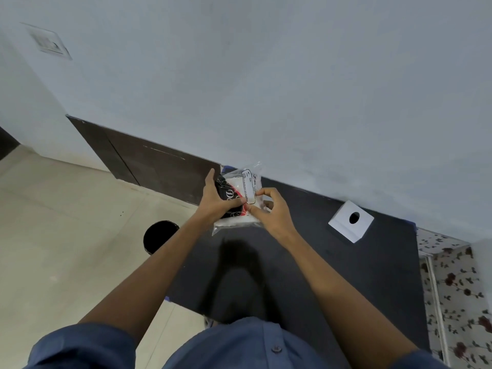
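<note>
A clear plastic bag (249,182) with a white label holds a black item with white lettering and a red part. It sits at the far left of the black table (346,275), close to the wall. My left hand (215,199) grips the bag's left side over the black item, thumb on top. My right hand (269,211) pinches the bag's lower edge near the label with thumb and forefinger. Both forearms reach in from below.
A white square block (351,225) with a round dark hole lies on the table to the right. A black round bin (159,235) stands on the tiled floor to the left. A floral-covered rack (458,288) is beside the table's right edge. The wall runs right behind the table.
</note>
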